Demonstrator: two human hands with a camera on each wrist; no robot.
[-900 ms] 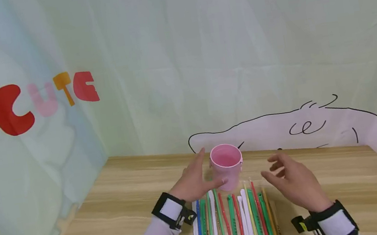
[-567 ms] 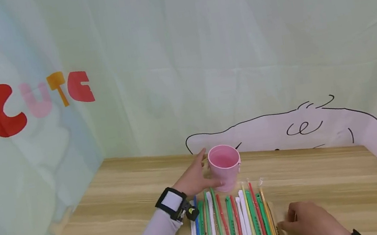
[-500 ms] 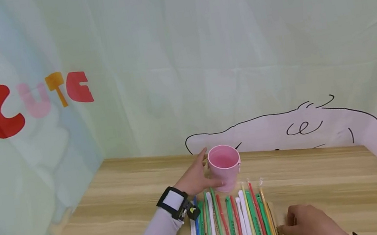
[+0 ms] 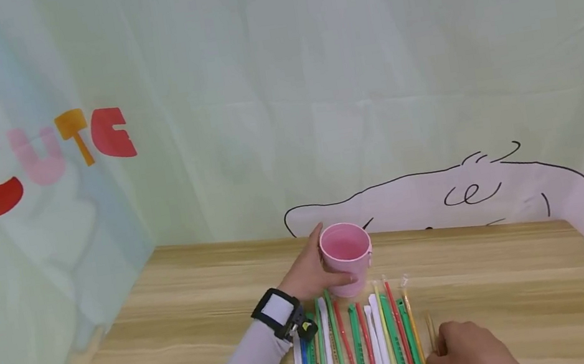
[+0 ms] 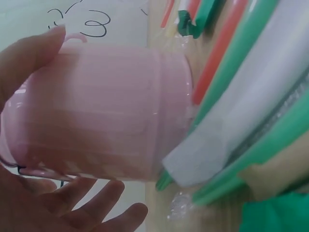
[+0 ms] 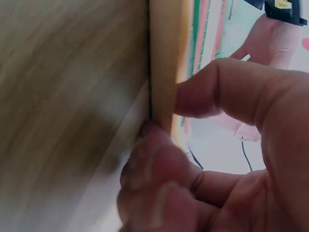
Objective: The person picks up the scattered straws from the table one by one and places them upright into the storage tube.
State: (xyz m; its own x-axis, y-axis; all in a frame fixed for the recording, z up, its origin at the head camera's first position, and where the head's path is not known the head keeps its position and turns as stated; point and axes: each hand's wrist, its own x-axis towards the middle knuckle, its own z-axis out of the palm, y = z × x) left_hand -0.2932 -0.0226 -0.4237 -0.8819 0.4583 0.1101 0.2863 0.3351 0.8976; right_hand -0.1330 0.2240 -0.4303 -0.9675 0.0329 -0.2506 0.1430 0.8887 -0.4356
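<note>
A small pink bucket [image 4: 347, 268] stands upright behind a row of wrapped drinking straws [image 4: 357, 342]. My left hand [image 4: 308, 272] holds it from the left side, the thumb across its near wall. The left wrist view shows the thumb against the bucket's wall and the fingertips [image 5: 113, 195] on the opposite side. My right hand [image 4: 467, 349] pinches a brown paper-wrapped straw [image 4: 431, 328] at the row's right end. In the right wrist view this straw [image 6: 165, 58] lies between thumb and fingertips, its far end out of frame.
White, blue, green, red and yellow straws lie side by side, pointing away from me, on the wooden table [image 4: 194, 322]. An orange straw [image 4: 413, 321] lies nearest the right hand. A printed curtain [image 4: 237, 121] hangs behind the table.
My right hand has come down from beside the bucket to the row's right end and now pinches the brown straw, which has shifted rightward. My left hand has closed in on the bucket.
</note>
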